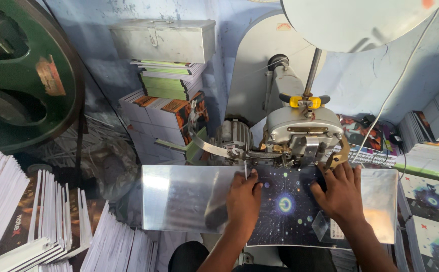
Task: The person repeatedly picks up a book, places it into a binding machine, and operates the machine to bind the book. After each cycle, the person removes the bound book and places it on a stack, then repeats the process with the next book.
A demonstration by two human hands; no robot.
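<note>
Grey metal box (163, 40) sits shut on top of a pile of green-edged books (169, 80) against the blue wall, so what it holds cannot be seen. Below that pile stands a bigger block of orange-and-black covered books (166, 118).

A dark notebook cover (286, 206), printed with a glowing ring and coloured dots, lies flat on the shiny metal surface (184, 199) under the head of a stitching machine (302, 133). Its far edge reaches in beneath the machine head, and its near edge hangs toward the person.

The left hand (243, 199) lies palm down on the left part of the cover, fingers fairly straight and close together, pointing at the machine — it presses rather than grips. The right hand (339, 194) rests palm down on the right part of the cover, fingers spread a little, tips just beside the brass-coloured parts at the base of the machine head. Neither hand closes around anything.

A yellow wing nut (305, 102) sits on the rod above the machine head. To the left, white-edged notebooks (38, 221) stand in leaning stacks below a big green wheel (20, 70). At the right lie more covers with the same ring print (431, 206).
</note>
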